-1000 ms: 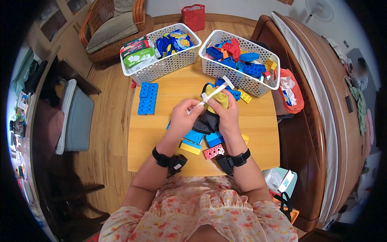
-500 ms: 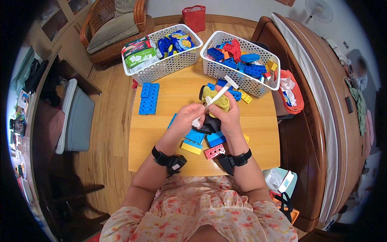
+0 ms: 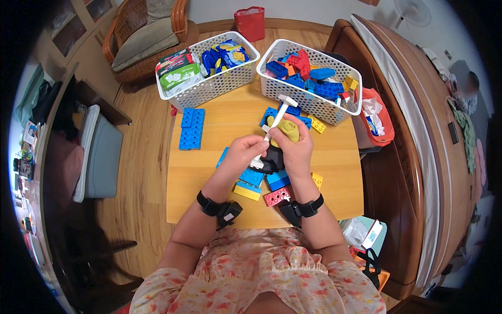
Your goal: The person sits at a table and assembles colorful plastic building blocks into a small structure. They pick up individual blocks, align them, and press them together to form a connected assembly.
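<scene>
White stick between my two hands

My left hand pinches the long white plastic stick, its axis pointing to one o'clock; my right hand is closed around a yellow-green piece.

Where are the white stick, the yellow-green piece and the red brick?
White stick (image 3: 281, 111), head view: on its shaft, just below the crossbar at its far end.
Yellow-green piece (image 3: 287, 129), head view: on its rounded top, above the right hand.
Red brick (image 3: 277, 196), head view: on its studded top face.
</scene>
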A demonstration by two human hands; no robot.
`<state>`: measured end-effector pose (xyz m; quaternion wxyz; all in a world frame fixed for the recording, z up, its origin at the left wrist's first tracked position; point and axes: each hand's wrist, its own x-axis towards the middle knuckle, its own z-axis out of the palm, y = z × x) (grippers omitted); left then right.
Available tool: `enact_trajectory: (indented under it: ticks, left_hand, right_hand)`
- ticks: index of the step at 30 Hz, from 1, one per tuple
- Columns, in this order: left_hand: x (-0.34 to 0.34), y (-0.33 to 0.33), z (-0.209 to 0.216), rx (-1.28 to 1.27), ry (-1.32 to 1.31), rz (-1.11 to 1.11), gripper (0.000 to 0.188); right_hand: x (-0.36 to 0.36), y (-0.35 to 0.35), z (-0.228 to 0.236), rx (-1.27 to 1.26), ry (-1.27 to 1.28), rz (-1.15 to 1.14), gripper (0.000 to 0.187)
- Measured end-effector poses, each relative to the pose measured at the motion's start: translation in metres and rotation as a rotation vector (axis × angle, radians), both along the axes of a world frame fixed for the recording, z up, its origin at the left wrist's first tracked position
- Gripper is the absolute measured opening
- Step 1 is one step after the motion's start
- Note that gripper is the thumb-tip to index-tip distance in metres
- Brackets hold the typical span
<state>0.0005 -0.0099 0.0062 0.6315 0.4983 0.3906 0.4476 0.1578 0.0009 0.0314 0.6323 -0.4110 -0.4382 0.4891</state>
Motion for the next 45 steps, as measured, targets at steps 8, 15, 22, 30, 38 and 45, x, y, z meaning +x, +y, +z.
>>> enact_trajectory:
  ticks: [8,15,22,30,38,45]
  left_hand:
    - [-0.005,0.001,0.007,0.040,-0.039,0.190,0.018]
    - [-0.008,0.001,0.020,0.587,0.601,0.301,0.016]
    - [-0.008,-0.003,0.020,0.472,0.510,0.234,0.017]
    - [-0.019,0.002,0.011,0.114,0.224,0.024,0.025]
    - [-0.021,0.004,0.006,-0.062,0.112,-0.172,0.029]
    - [-0.009,0.008,-0.001,-0.088,-0.357,0.038,0.030]
  right_hand:
    - [0.024,0.019,-0.007,0.010,0.472,-0.115,0.039]
    - [0.017,0.012,0.000,0.168,0.028,-0.132,0.048]
    - [0.023,0.014,-0.008,0.122,-0.007,-0.172,0.029]
    - [0.026,0.017,-0.002,0.084,0.470,0.035,0.036]
    - [0.040,0.022,-0.012,-0.035,0.426,0.026,0.039]
    - [0.020,0.019,-0.007,-0.089,0.694,0.159,0.059]
